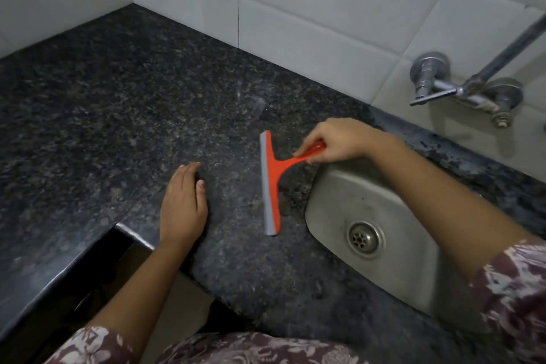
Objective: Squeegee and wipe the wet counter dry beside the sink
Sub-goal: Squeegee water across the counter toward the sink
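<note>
The squeegee [270, 183] handle's end is hidden inside the right hand [336, 142]. Beyond that hand, the tap [461, 89] spout (blurred) runs off the frame's edge.

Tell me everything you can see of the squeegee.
The squeegee is orange plastic with a grey rubber blade along its left edge. The long straight head lies on the dark speckled counter, running away from the person, just left of the steel sink. A short handle branches from the head's right side toward the sink. The right hand pinches that handle's end. The left hand rests flat on the counter, apart from it.
</note>
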